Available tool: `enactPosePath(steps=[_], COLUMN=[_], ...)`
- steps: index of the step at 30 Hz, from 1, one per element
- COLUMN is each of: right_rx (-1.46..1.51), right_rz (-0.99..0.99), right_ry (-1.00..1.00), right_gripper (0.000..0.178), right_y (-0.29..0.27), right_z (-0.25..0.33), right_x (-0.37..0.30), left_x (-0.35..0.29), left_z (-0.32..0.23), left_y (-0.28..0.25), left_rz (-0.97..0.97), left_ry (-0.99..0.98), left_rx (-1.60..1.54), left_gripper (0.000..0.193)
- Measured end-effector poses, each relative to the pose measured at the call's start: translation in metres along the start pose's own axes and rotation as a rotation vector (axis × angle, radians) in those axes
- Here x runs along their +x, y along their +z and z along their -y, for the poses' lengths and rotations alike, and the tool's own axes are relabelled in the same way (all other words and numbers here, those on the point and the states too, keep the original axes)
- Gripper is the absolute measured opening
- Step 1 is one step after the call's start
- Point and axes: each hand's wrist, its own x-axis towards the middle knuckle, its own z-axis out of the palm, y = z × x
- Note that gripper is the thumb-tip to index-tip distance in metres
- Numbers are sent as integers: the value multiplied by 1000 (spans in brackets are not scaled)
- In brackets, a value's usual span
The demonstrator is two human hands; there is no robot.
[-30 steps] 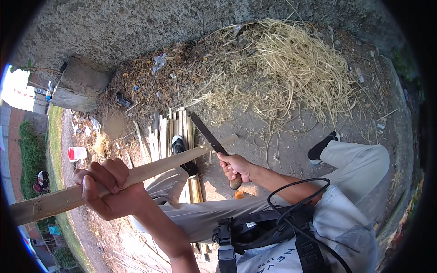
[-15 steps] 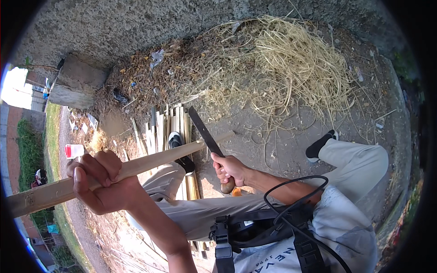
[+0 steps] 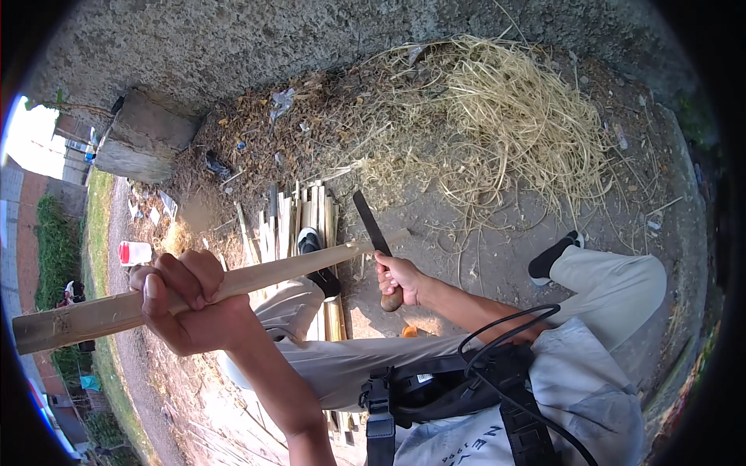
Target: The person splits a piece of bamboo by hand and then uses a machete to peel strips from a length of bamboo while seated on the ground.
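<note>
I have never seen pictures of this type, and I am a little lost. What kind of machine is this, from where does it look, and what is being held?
No robot is working here: these are a person's own bare hands. All the pictures come from one camera worn on the head and looking down, and its very wide lens bends straight edges near the rim. The left hand grips a long wooden strip. The right hand holds a knife with a long dark blade; whether the blade touches the strip is hard to tell. On the ground lie a group of narrow slats, a heap of pale, straw-like strands and dry leaves, near a rough wall.
</note>
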Motion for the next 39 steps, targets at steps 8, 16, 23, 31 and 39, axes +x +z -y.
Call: enactPosePath(steps=[8,16,23,31,39], right_rx=[-41,-44,-142,-243,-79], right_rz=[-21,-74,-20,75,136], right_ry=[-18,-43,-4,-61,83], right_gripper=[40,41,42,42,41], right_y=[-4,9,10,40,22], right_z=[-4,3,-4,4,4], right_x=[-7,-2,-26,-41,-31], left_x=[-1,-1,1,0,-1], left_z=[-3,-4,-7,-9,-8], left_y=[1,-1,-2,-1,4], left_rz=[-33,8,-10,-57,-46], left_ry=[-1,-11,7,8,9], left_rx=[40,29,28,41,55], left_gripper=[17,17,16,15,15])
